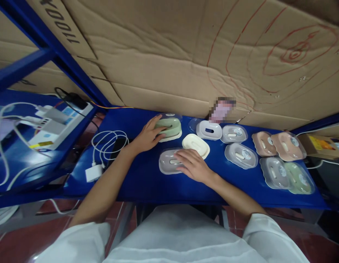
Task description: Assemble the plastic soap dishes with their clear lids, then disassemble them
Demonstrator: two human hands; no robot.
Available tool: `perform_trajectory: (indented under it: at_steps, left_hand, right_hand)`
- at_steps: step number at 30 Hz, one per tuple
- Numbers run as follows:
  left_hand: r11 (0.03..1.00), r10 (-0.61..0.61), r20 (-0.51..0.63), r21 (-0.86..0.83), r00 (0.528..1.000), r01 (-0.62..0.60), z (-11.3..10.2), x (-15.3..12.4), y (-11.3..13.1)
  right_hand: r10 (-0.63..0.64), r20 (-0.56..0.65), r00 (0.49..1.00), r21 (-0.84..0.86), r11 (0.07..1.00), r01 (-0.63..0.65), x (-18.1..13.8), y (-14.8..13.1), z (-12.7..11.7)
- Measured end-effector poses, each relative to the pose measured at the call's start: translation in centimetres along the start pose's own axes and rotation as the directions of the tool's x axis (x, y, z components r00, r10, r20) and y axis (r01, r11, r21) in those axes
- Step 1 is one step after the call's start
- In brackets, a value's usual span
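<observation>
My left hand (150, 134) reaches over the left end of a pale green oval box (174, 128), its fingers spread and touching it. A clear lid (173, 115) shows behind that box. My right hand (195, 166) lies over the right end of a grey box with a clear lid (166, 162), its fingers stretched out on top. Between the hands, farther back, sits a cream oval tray (199, 144). A white box with a dark oval slot (210, 130) stands behind it, a clear lid (193, 125) at its left.
Several lidded boxes in grey (241, 155), pinkish brown (288, 146) and green (300, 179) occupy the right side. A white charger (94, 172) with a coiled cable and a power strip (60, 126) lie left. A cardboard wall (158, 65) bounds the blue table (147, 186) behind.
</observation>
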State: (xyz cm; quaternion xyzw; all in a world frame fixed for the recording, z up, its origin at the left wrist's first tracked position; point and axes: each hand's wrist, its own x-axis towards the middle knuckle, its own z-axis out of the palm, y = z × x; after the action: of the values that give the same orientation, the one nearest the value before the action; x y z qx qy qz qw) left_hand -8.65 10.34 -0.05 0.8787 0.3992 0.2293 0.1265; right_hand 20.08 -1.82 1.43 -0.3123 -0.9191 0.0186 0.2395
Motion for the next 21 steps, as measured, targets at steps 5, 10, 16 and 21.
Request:
perform_trajectory:
  at_steps: [5,10,16,21]
  left_hand:
    - [0.998,-0.005,-0.1,0.056,0.995,0.01,0.1,0.1,0.2]
    - [0.993,-0.022,-0.145,0.115,0.989,0.038,-0.3,0.2,1.2]
    - [0.985,-0.028,-0.196,0.163,0.98,0.061,-0.4,0.3,1.6]
    - [0.986,0.026,-0.229,0.169,0.973,0.013,-0.6,0.4,1.6]
  right_hand:
    - [0.065,-0.184,0.981,-0.042,0.996,-0.074,-0.8,0.5,0.0]
    - [-0.153,-0.113,0.982,-0.096,0.985,0.142,-1.3,-0.5,0.4]
    - [-0.252,0.108,0.962,-0.047,0.965,0.258,-0.4,-1.4,0.8]
    - [-0.092,0.163,0.982,0.005,0.996,0.092,-0.4,-1.2,1.0]
